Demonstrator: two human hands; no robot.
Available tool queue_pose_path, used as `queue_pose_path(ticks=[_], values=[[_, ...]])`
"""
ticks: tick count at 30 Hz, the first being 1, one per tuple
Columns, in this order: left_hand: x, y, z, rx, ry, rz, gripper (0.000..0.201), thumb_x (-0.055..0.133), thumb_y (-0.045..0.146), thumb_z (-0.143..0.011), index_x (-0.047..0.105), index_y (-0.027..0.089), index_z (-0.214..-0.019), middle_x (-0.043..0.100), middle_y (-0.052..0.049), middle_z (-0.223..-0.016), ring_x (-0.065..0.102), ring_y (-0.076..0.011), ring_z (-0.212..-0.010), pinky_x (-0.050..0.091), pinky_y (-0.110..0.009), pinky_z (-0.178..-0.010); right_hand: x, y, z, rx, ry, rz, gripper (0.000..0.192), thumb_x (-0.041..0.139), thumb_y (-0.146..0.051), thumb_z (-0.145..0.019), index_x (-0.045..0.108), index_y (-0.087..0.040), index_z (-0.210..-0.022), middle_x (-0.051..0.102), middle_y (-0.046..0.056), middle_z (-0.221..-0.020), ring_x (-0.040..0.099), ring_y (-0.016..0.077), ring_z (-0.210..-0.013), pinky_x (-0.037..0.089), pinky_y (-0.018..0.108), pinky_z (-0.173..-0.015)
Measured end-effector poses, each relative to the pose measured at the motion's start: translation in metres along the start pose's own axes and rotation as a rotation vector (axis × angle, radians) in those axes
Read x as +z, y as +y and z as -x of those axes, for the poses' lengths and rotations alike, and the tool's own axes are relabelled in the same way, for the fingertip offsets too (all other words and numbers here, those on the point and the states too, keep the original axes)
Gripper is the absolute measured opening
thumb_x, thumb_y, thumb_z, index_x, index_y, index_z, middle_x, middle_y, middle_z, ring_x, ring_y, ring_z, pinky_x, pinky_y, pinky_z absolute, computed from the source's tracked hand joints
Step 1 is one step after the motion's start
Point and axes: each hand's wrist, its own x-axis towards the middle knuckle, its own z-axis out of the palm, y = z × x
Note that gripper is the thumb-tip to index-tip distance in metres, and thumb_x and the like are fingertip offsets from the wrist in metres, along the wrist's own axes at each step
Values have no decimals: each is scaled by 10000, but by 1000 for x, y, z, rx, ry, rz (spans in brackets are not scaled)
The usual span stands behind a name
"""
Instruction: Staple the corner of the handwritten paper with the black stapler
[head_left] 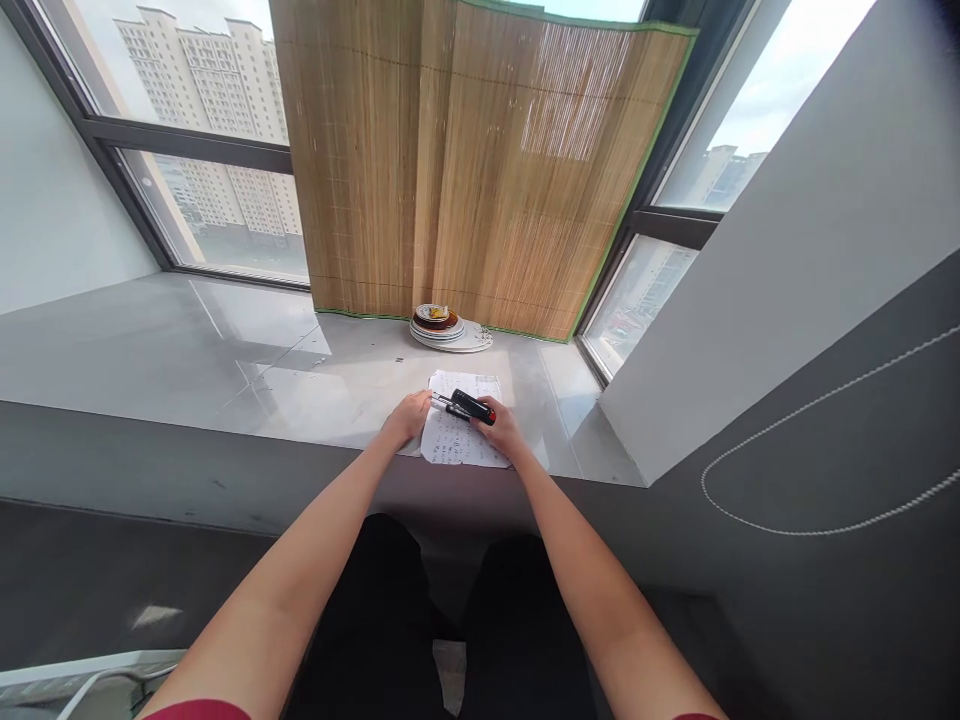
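Note:
A black stapler with a red spot near its rear sits in my right hand, whose fingers are wrapped round its back end. It appears swung open, its thin metal part pointing left beneath the raised black top. My left hand is closed, with fingertips at the front end of that metal part; anything small pinched there is too small to make out. Under the stapler lies a white sheet of paper covered with handwriting, near the front edge of the sill.
A stack of plates stands at the back of the tiled window sill, with a small yellow thing on top. Behind it hangs a bamboo blind. A beaded cord loops at the right.

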Motion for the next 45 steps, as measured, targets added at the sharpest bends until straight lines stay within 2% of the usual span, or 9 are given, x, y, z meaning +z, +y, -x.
queue_pose_path(ticks=[7, 13, 17, 22, 26, 30, 35, 40, 45], values=[[-4, 11, 6, -33, 58, 287, 422, 429, 239, -1036, 740, 179, -1313, 695, -109, -1524, 537, -283, -1537, 348, -438, -1345, -1, -8, 3, -67, 82, -34, 385, 710, -374, -827, 844, -205, -1145, 839, 49, -1009, 770, 298, -961, 606, 449, -956], [-4, 20, 8, -186, 224, 841, 572, 235, 353, -1126, 539, 156, -1569, 469, -156, -1742, 474, -240, -1606, 402, -384, -1323, 6, -27, 20, -334, 244, 191, 457, 635, -168, -909, 806, -245, -1326, 832, 84, -1259, 777, 313, -1194, 653, 470, -1036], [0, 23, 14, -296, 165, 1268, 661, 95, 359, -1146, 512, 50, -1556, 541, -275, -1650, 616, -261, -1491, 531, -374, -1212, 19, -48, 32, -595, 117, 491, 600, 556, 9, -967, 732, -270, -1468, 751, 71, -1456, 615, 290, -1489, 619, 463, -1157], [1, 23, 20, -396, 169, 1727, 583, 224, 404, -1185, 580, 49, -1479, 638, -258, -1555, 688, -264, -1396, 566, -349, -1164, 33, -64, 29, -745, -9, 646, 491, 550, -14, -1037, 766, -241, -1415, 752, 88, -1454, 629, 315, -1471, 590, 498, -1191], [1, 22, 22, -418, 254, 1899, 532, 255, 361, -1196, 589, 60, -1480, 721, -228, -1435, 762, -224, -1257, 618, -333, -1091, 32, -63, 25, -637, 87, 503, 506, 494, -23, -1025, 782, -234, -1383, 776, 83, -1405, 659, 302, -1416, 561, 503, -1199], [2, 21, 25, -393, 274, 1997, 535, 289, 380, -1192, 580, 64, -1511, 715, -246, -1434, 789, -259, -1198, 661, -392, -1033, 26, -54, 27, -165, 367, 279, 367, 652, -218, -956, 830, -199, -1277, 823, 126, -1165, 744, 324, -1129, 610, 473, -1016], [1, 20, 30, -363, 251, 1997, 488, 333, 310, -1172, 595, 86, -1517, 712, -236, -1454, 782, -267, -1222, 652, -418, -1053, 26, -40, 32, 175, 290, 196, 359, 738, -362, -875, 857, -192, -1169, 801, 84, -905, 702, 329, -962, 561, 436, -892], [-1, 23, 29, -385, 252, 1975, 514, 312, 354, -1173, 633, 77, -1464, 744, -235, -1396, 782, -286, -1218, 626, -456, -1091, 44, -63, 33, -3, 419, 321, 409, 737, -368, -949, 797, -173, -1303, 753, 175, -1205, 657, 329, -1102, 543, 456, -966], [-2, 24, 26, -410, 150, 1833, 618, 252, 460, -1175, 695, 57, -1327, 774, -242, -1318, 752, -311, -1274, 562, -451, -1167, 102, -100, 6, -245, 126, 211, 201, 671, -218, -1007, 845, -206, -1107, 758, 107, -1069, 688, 261, -1009, 574, 395, -916]])
